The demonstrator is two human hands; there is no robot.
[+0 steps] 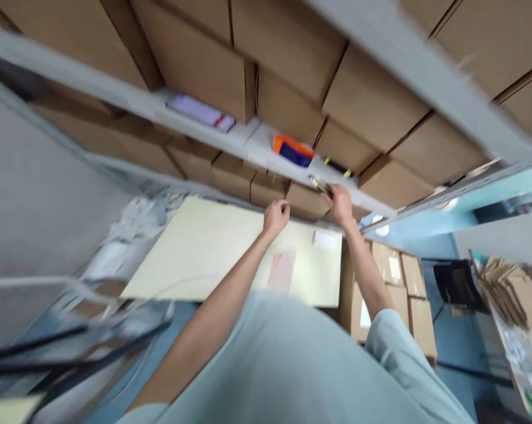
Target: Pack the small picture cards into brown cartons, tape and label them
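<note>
On my feed: pale yellow bench (pixel 199 247), pink sheet (pixel 282 272) and small white slip (pixel 324 239) flat on it. Above, I see a grey-white shelf (pixel 129 101): cardboard boxes (pixel 288 47) packed side by side, and along the front edge a flat purple item (pixel 198 110), an orange-and-blue item (pixel 293 151), a black-and-yellow item (pixel 338 167), blurred.

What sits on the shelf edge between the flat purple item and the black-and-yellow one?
An orange-and-blue item on the white shelf, as the head view shows.

Pale blue short-sleeved top (pixel 301 365)
</note>
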